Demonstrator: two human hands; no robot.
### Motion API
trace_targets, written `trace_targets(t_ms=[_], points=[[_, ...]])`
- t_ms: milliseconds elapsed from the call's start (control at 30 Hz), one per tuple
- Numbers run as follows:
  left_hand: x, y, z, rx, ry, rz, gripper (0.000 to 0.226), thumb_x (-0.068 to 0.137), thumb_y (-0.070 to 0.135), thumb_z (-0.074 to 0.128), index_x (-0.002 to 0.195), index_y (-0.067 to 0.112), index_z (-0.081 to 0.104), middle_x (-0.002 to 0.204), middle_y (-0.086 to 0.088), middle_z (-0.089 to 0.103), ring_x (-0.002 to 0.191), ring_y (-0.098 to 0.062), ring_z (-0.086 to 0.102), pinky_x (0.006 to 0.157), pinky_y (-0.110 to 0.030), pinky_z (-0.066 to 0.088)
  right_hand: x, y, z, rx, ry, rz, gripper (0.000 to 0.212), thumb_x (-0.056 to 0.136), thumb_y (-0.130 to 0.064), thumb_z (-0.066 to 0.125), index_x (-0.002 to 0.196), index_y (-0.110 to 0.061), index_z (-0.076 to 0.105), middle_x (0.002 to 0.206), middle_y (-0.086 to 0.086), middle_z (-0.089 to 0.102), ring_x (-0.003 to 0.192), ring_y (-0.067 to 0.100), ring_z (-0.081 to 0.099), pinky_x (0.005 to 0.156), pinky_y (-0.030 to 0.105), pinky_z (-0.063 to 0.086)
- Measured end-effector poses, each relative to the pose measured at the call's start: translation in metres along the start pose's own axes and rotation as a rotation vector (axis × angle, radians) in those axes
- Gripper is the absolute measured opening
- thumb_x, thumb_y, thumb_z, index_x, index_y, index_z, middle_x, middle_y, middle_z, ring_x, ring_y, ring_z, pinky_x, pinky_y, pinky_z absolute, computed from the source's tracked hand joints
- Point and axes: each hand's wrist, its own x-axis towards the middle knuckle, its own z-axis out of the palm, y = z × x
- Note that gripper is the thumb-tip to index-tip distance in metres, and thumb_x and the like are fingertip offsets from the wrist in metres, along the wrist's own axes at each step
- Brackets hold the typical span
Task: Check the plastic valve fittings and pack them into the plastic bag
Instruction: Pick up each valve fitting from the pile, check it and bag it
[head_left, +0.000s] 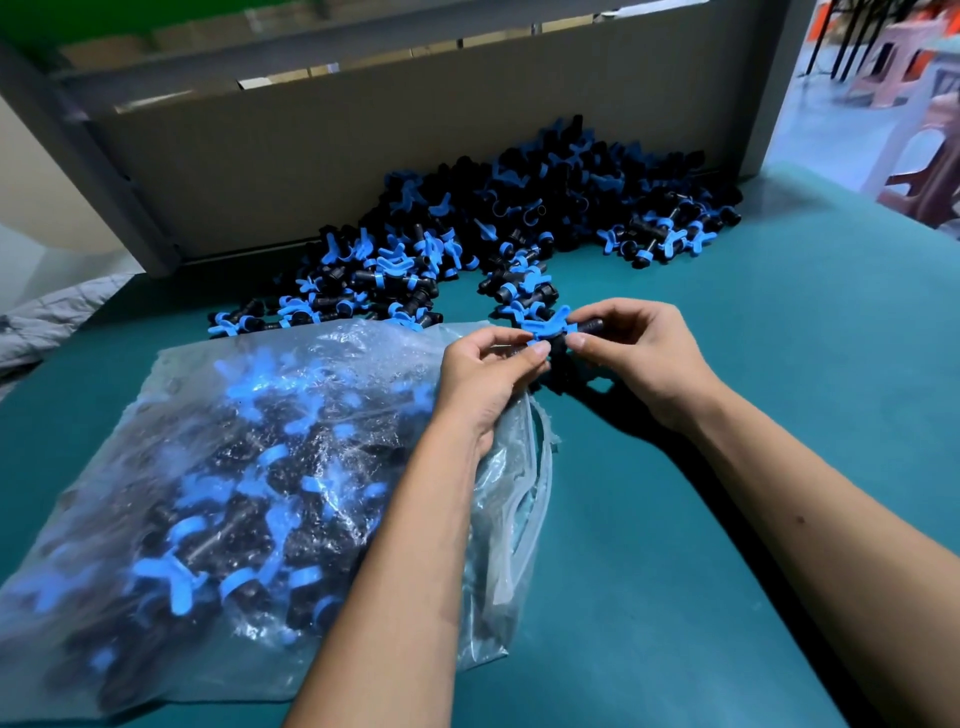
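Nearest the lens, two bare forearms reaching forward over a teal work table (727, 519). Beneath the left forearm, a clear crinkled plastic bag (249, 493) lying flat, already well filled with black-and-blue fittings, its mouth bunched at the right edge just below the hands — probably kept there so each checked piece drops in with a short move. Between both hands, one black plastic valve fitting with a blue butterfly handle (550, 327), lifted clear of the table and pinched at each end: left hand (488, 374) with thumb and fingertips curled on the near side, right hand (639, 358) with fingertips curled round the black barrel end. Held at both ends, most likely, to turn the handle or view the part all round — inspection, not yet packing. Farther back, a large loose heap of identical black-and-blue valve fittings (519, 223), banked against a grey cardboard panel (363, 156) that seemingly stops them from rolling off, within easy reach.
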Motion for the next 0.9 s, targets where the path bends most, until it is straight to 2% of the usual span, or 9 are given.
trace_targets(t_ms=[100,233,333,433,567,667,733,800,900], points=[[0.0,0.001,0.0,0.022,0.014,0.008,0.022,0.085,-0.004,0.078,0.101,0.01,0.073,0.09,-0.013,0.079,0.077,-0.019,0.075,0.072,-0.022,0.059,0.001,-0.001,0.0,0.012,-0.007,0.006,0.013,0.087,-0.004,0.076,0.099,-0.004,0.074,0.081,0.01,0.072,0.065,0.016,0.063,0.064,0.024,0.054],[0.001,0.005,-0.004,0.043,0.078,0.033,0.017,0.087,0.001,0.078,0.083,0.018,0.081,0.082,-0.005,0.077,0.07,-0.011,0.071,0.067,-0.022,0.057,0.006,0.002,-0.001,0.15,0.235,0.034,0.007,0.09,-0.003,0.072,0.093,-0.009,0.072,0.071,0.002,0.069,0.063,0.015,0.064,0.065,0.024,0.053],[-0.002,0.007,0.0,0.018,0.071,0.034,0.015,0.085,0.002,0.08,0.079,0.015,0.081,0.081,-0.006,0.077,0.068,-0.012,0.072,0.067,-0.02,0.058,0.007,0.005,-0.002,0.101,0.308,0.002,0.01,0.091,-0.009,0.073,0.099,-0.007,0.066,0.08,0.004,0.068,0.064,0.017,0.065,0.064,0.028,0.054],[-0.005,0.011,0.006,-0.011,0.127,0.07,0.005,0.085,0.011,0.083,0.083,0.012,0.078,0.077,-0.006,0.076,0.065,-0.013,0.071,0.062,-0.019,0.055,0.003,0.007,0.004,-0.1,0.24,-0.044,0.028,0.088,-0.024,0.078,0.105,-0.01,0.06,0.091,0.005,0.066,0.063,0.018,0.066,0.058,0.033,0.056],[-0.004,0.013,0.009,-0.009,0.19,0.164,0.015,0.083,0.014,0.085,0.085,0.004,0.074,0.07,-0.004,0.074,0.06,-0.011,0.068,0.06,-0.019,0.055,-0.003,0.003,0.01,-0.184,0.023,-0.096,0.041,0.076,-0.027,0.088,0.104,-0.016,0.06,0.098,0.003,0.067,0.069,0.025,0.066,0.059,0.041,0.062],[-0.007,0.013,0.018,0.007,0.155,0.198,0.017,0.085,0.012,0.084,0.081,0.002,0.071,0.063,-0.005,0.069,0.055,-0.013,0.065,0.058,-0.022,0.055,-0.003,0.004,0.01,-0.327,0.023,-0.18,0.034,0.076,-0.021,0.089,0.098,-0.02,0.063,0.093,-0.004,0.071,0.075,0.02,0.068,0.069,0.036,0.06],[-0.007,0.014,0.02,0.048,0.14,0.205,0.024,0.091,0.021,0.079,0.078,0.005,0.069,0.064,-0.006,0.069,0.053,-0.015,0.063,0.055,-0.023,0.053,-0.001,0.004,0.01,-0.252,0.066,-0.147,0.021,0.083,-0.013,0.082,0.096,-0.015,0.066,0.085,0.0,0.073,0.07,0.021,0.069,0.067,0.032,0.059],[-0.006,0.017,0.016,0.297,0.189,0.25,0.037,0.094,0.042,0.072,0.074,0.011,0.067,0.067,-0.003,0.069,0.056,-0.015,0.059,0.058,-0.025,0.047,0.0,0.0,0.009,0.093,0.114,0.009,0.005,0.093,-0.007,0.07,0.097,-0.006,0.067,0.078,0.006,0.073,0.063,0.02,0.07,0.06,0.027,0.058],[-0.007,0.023,0.007,1.013,0.298,0.273,0.037,0.081,0.057,0.075,0.076,0.024,0.06,0.074,0.009,0.066,0.067,-0.012,0.059,0.062,-0.028,0.042,0.001,-0.009,0.001,0.541,0.124,0.238,0.014,0.1,-0.007,0.056,0.101,0.001,0.066,0.088,0.018,0.074,0.07,0.019,0.072,0.062,0.019,0.057]])
